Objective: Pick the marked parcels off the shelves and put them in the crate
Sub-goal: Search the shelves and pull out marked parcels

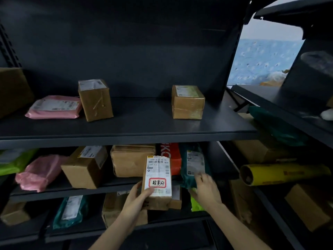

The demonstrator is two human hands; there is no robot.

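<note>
On the upper shelf (126,127), a flat mailer (54,107) lay at the left. An upright box (95,100) stood just beside it on the right, and a squat box (188,101) sat well apart, farther right. Before the middle shelf (72,193), the left hand (138,197) held a parcel (158,177). The right hand (205,188) touched a soft bag (193,165) just right of it.

The shelf (126,127) is dark matt metal, faintly shiny along its front edge. The box (95,101) on it is brown cardboard under glossy clear tape. The mailer (54,107) at its left end is smooth pink plastic. The parcel (157,182) is creased cardboard with a white paper label (158,166), the bag (192,165) crinkled teal plastic.
</note>
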